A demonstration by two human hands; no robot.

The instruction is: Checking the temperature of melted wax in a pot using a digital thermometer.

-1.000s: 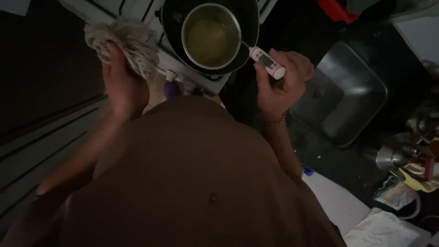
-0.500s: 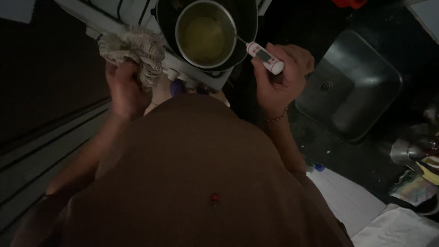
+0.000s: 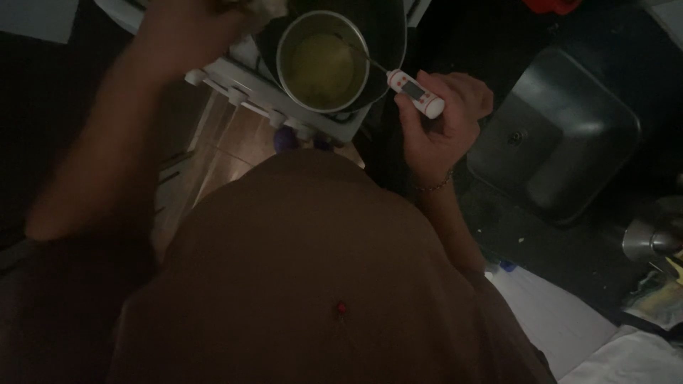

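My right hand [image 3: 442, 124] is curled around a white probe thermometer [image 3: 416, 93] with red trim, thumb and fingers pinching its body just off the front right corner of the stove [image 3: 235, 78]. Its thin metal probe slants up and left over the rim of a small steel pot [image 3: 324, 60] and dips into the pale yellow liquid [image 3: 321, 64] inside. A thin bracelet [image 3: 434, 187] circles my right wrist.

The pot sits inside a wider dark pan [image 3: 388, 35] on the stove top, close to the stove's front edge. Along that front edge runs a row of white knobs [image 3: 235, 94].

My left hand [image 3: 188, 28] is raised over the back left part of the stove, blurred; a scrap of pale cloth [image 3: 267, 7] shows at its fingers near the top edge of the view, but I cannot tell how the hand is closed on it.

To the right of my right hand, a steel sink [image 3: 562, 135] is set into the dark worktop [image 3: 555, 249]. At the worktop's right edge stands a metal vessel [image 3: 651, 238], and white cloths [image 3: 569, 327] lie at the near right corner. My brown shirt [image 3: 313, 284] fills the lower view.
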